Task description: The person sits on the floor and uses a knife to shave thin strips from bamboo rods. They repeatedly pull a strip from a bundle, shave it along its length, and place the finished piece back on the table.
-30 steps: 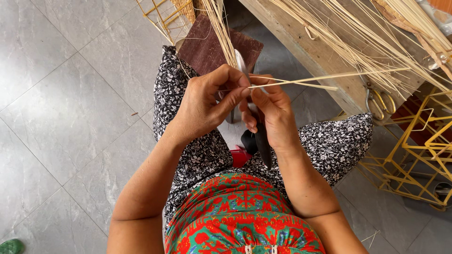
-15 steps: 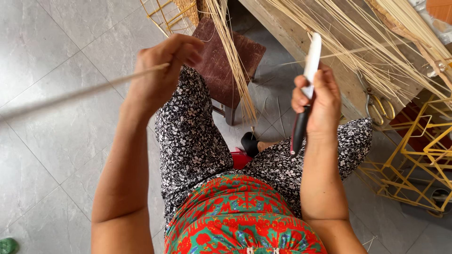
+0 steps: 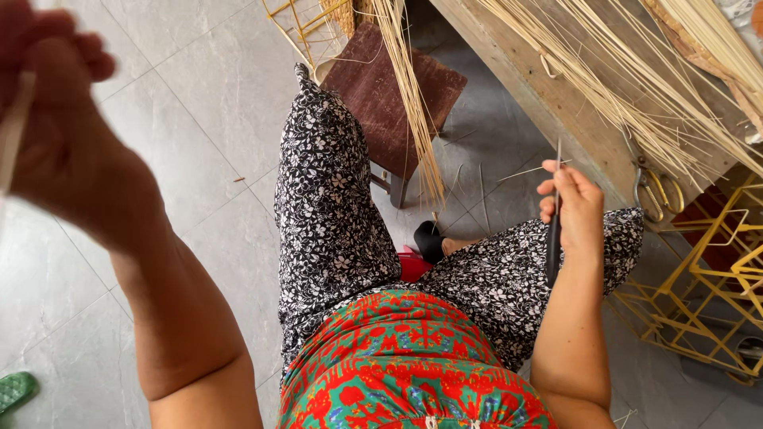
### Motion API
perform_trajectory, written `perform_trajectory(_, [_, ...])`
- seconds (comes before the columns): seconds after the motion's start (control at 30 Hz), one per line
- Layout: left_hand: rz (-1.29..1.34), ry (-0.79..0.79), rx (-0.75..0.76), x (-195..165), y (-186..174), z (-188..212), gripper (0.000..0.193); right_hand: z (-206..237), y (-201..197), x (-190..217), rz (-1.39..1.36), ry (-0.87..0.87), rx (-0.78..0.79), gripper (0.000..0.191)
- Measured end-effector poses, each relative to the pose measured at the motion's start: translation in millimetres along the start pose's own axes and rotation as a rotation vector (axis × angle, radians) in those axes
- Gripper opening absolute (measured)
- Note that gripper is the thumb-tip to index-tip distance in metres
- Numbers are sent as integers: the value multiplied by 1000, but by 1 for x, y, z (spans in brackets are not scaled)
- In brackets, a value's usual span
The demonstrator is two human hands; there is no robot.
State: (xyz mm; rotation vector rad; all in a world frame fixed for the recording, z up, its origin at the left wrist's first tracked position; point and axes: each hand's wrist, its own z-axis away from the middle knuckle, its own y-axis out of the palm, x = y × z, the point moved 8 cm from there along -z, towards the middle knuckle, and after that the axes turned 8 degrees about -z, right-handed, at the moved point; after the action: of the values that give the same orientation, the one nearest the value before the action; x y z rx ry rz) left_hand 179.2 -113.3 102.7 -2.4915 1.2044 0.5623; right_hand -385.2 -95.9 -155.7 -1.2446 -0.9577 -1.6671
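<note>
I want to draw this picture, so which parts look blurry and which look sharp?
In the head view, the left hand is smeared with blur, close to the camera; the right hand holding the knife looks sharp, as do the straw strips and the evenly lit grey floor tiles.

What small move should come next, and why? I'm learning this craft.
Probably bring the left hand, raised far out gripping a pale strip, back toward the right hand, which holds the knife upright above the lap.

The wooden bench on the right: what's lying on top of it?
Long pale reed strips lie spread across the wooden bench, with scissors near its edge. Whatever lies beneath the strips is covered.
</note>
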Motion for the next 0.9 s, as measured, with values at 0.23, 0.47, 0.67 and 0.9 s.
perform_trajectory(0.23, [248,16,-300,-49,-18,34,25,26,86,14,-77,-24,291,35])
perform_trajectory(0.47, [383,-170,337,-78,110,111,25,85,182,50,-275,4,734,53])
perform_trajectory(0.67, [300,-78,642,-88,142,159,42,92,208,63,-388,95,822,57])
perform_trajectory(0.9, [282,-320,696,-46,141,195,54,66,203,62,-423,178,775,42])
